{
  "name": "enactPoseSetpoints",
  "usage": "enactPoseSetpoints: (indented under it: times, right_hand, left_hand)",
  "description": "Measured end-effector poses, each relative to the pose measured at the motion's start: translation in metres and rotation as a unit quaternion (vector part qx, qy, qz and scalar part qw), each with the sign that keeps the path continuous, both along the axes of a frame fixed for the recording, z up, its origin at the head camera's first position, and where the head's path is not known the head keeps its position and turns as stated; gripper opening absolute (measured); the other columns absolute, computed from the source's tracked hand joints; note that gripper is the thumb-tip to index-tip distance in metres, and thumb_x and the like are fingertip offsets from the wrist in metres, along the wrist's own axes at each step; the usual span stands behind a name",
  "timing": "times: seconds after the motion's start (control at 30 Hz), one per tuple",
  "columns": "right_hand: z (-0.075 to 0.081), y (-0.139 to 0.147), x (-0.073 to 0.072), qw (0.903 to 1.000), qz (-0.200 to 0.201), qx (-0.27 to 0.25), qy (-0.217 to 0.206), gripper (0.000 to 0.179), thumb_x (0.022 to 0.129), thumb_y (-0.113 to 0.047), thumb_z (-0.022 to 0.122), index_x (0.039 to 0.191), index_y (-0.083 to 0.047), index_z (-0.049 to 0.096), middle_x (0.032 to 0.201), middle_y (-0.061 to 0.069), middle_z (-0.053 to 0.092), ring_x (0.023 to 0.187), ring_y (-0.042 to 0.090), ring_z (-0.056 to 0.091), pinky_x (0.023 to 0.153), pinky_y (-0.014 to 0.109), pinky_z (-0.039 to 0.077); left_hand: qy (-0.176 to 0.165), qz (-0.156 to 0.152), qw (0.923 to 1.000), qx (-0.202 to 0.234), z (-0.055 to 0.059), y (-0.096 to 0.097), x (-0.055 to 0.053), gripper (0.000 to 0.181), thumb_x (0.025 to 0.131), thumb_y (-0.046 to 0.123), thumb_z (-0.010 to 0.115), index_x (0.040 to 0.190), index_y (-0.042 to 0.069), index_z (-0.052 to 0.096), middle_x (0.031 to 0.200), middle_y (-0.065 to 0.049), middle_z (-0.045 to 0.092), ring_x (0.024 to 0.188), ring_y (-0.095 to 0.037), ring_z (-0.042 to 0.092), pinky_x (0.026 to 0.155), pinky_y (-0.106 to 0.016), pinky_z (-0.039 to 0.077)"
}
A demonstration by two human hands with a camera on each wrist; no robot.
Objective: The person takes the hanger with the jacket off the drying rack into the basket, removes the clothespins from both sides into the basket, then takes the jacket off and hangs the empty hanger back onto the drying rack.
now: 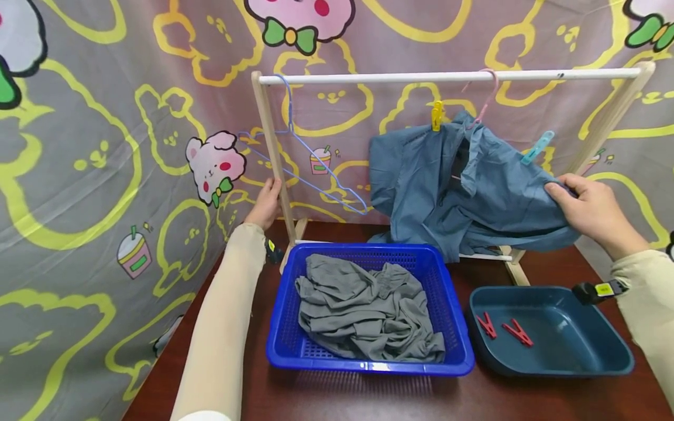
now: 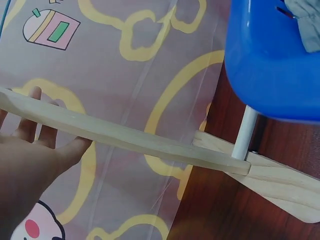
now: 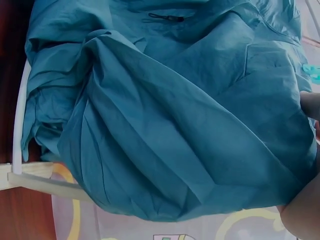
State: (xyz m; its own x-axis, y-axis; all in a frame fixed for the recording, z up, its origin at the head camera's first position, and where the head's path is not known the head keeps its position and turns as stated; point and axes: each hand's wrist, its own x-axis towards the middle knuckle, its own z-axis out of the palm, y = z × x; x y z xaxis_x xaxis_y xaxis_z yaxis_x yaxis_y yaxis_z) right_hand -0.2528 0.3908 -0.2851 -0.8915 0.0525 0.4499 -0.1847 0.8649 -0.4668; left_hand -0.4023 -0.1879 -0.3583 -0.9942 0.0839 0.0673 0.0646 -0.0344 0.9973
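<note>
1. Pinching, with the right hand (image 1: pixel 595 210), the right edge of the blue garment (image 1: pixel 500 196), hung far right from the pink hanger (image 1: pixel 495 90).
2. Touching, with the left hand (image 1: pixel 265 203), the left wooden post (image 1: pixel 272 146), fingers spread behind; cannot quite tell whether gripping.
3. Nearer, at centre: grey cloth (image 1: pixel 368 310) inside the blue basket (image 1: pixel 368 367), just left of the teal tray (image 1: pixel 558 345).

1. Printed cloth (image 1: pixel 400 55) walls the space from 9 to 3 o'clock, grey toward 9, pinkish at 12.
2. Yellow rabbit outlines (image 1: pixel 58 238) cover it; a pink-cheeked rabbit head (image 1: pixel 213 168) shows between 9 and 10.
3. A dark reddish-brown tabletop (image 1: pixel 337 403) lies at 6, catching a pale sheen.
</note>
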Motion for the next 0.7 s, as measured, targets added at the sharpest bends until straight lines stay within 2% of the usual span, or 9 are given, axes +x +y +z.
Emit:
enactPoseSetpoints:
  times: [0.17, 0.33, 0.47, 0.57, 0.7]
  right_hand:
    - [0.0043, -0.0044, 0.0002, 0.9997, -0.001, 0.010, 0.020, 0.030, 0.098, -0.029, 0.049, 0.098, 0.000, 0.059, 0.090, 0.027, 0.057, 0.068, 0.000, 0.037, 0.062, 0.033, 0.030]
    - [0.0062, -0.0072, 0.0002, 0.9998, 0.002, 0.004, 0.021, 0.031, 0.098, -0.029, 0.049, 0.098, -0.001, 0.060, 0.090, 0.027, 0.057, 0.066, -0.005, 0.036, 0.060, 0.030, 0.030]
    - [0.0061, -0.0077, -0.0010, 0.9998, 0.002, -0.003, 0.021, 0.032, 0.099, -0.030, 0.048, 0.101, 0.000, 0.059, 0.094, 0.028, 0.057, 0.069, -0.002, 0.038, 0.062, 0.030, 0.030]
    - [0.0068, -0.0081, -0.0015, 0.9997, -0.004, -0.010, 0.024, 0.034, 0.099, -0.031, 0.048, 0.103, 0.001, 0.059, 0.098, 0.030, 0.057, 0.072, 0.001, 0.039, 0.063, 0.032, 0.030]
    - [0.0090, -0.0081, -0.0009, 0.9993, -0.009, -0.021, 0.029, 0.035, 0.099, -0.031, 0.047, 0.104, 0.002, 0.059, 0.100, 0.030, 0.056, 0.073, -0.005, 0.036, 0.065, 0.031, 0.030]
  left_hand:
    - [-0.002, -0.003, 0.9999, 0.014, 0.0002, 0.0003, -0.0004, 0.056, 0.100, 0.044, 0.028, 0.138, 0.003, 0.025, 0.113, -0.001, 0.042, 0.092, -0.019, 0.047, 0.093, -0.055, 0.034]
    - [-0.004, -0.007, 0.9998, 0.018, -0.0007, 0.0010, 0.0007, 0.055, 0.099, 0.044, 0.028, 0.138, 0.005, 0.026, 0.117, -0.003, 0.042, 0.097, -0.020, 0.046, 0.097, -0.058, 0.031]
    - [-0.002, -0.003, 0.9998, 0.017, -0.0014, 0.0017, 0.0009, 0.052, 0.100, 0.043, 0.027, 0.139, 0.008, 0.027, 0.128, -0.010, 0.040, 0.107, -0.026, 0.044, 0.099, -0.058, 0.031]
    - [0.002, -0.005, 0.9999, 0.015, -0.0015, 0.0013, 0.0009, 0.055, 0.099, 0.044, 0.027, 0.142, 0.009, 0.024, 0.139, -0.018, 0.033, 0.116, -0.032, 0.041, 0.100, -0.059, 0.029]
    - [0.002, -0.006, 0.9999, 0.008, -0.0017, 0.0002, 0.0011, 0.057, 0.099, 0.045, 0.027, 0.143, 0.009, 0.023, 0.146, -0.023, 0.026, 0.120, -0.033, 0.037, 0.101, -0.060, 0.028]
